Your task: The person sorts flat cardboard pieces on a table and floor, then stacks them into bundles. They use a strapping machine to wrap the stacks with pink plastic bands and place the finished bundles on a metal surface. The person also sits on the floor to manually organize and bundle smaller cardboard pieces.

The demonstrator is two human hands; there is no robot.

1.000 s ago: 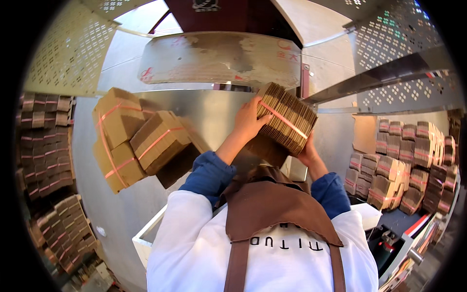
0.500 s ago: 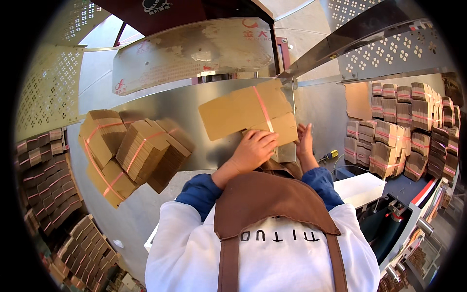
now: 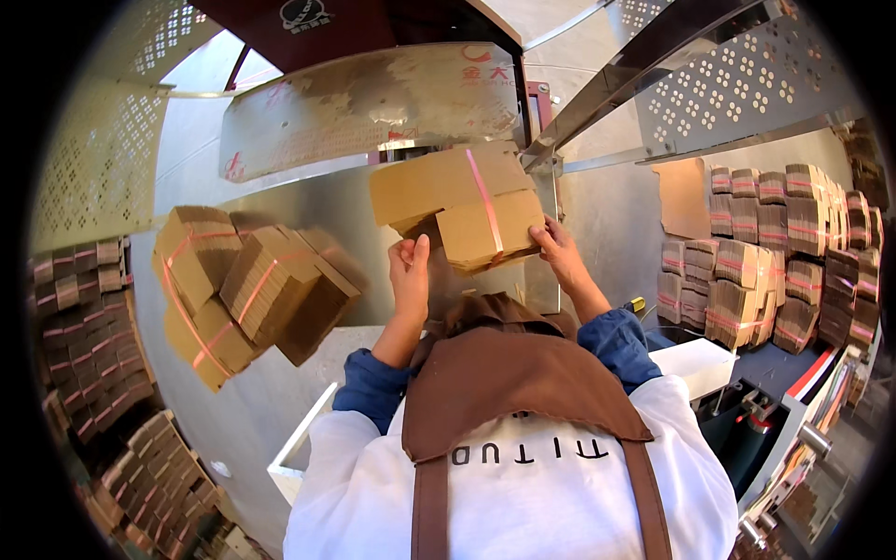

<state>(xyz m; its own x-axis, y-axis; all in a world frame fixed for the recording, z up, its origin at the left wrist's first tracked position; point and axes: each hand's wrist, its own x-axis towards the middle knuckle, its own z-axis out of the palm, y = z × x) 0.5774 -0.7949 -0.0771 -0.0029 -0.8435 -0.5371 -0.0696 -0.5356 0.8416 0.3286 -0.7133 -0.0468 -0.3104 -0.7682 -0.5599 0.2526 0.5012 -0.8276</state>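
Observation:
A bundle of flat brown cardboard pieces (image 3: 448,185), tied with a pink strap (image 3: 483,191), lies over a metal work table (image 3: 308,210) in front of me. My right hand (image 3: 565,257) grips its right edge, the thumb over the top face. At the bundle's lower left, by a notch in the stack, my left hand (image 3: 408,271) has its thumb and fingers pointing up. Whether those fingertips touch the cardboard is hard to tell. Several more strapped cardboard bundles (image 3: 266,294) lean together on the table's left side.
Behind the table stands a dark red machine (image 3: 373,23) with a worn metal plate (image 3: 373,103). Strapped cardboard stacks (image 3: 737,289) fill the right, and more stacks (image 3: 93,345) the far left. A white box-like tray (image 3: 691,366) and a perforated panel (image 3: 728,89) are at my right.
The bundle has shifted left and turned slightly, showing more of its near edge. My left hand has come off its top to the lower left; my right hand has taken hold of the right edge.

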